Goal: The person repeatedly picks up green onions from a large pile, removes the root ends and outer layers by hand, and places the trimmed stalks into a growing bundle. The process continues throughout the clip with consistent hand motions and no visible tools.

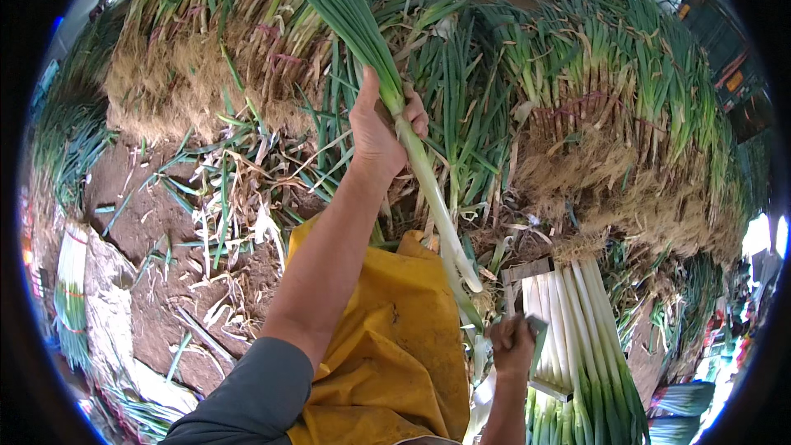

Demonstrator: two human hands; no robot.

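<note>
My left hand (378,136) grips a long Welsh onion (423,164) near where its green leaves meet the pale stalk. The leaves slant up to the upper left, and the white root end points down to the right. A peeled outer leaf (462,300) hangs beside that end and runs towards my right hand (513,343). Those fingers are curled tight on a greenish leaf strip (537,337), much of it hidden in the fist. Close to its right, trimmed white Welsh onions (571,327) lie side by side on a wooden rack (552,389).
Bundled unpeeled onions with shaggy roots stand at the upper left (204,68) and right (605,111). Peeled scraps (247,198) litter the soil floor (167,259). A yellow apron (389,334) covers my lap. One tied bundle (71,290) lies at far left.
</note>
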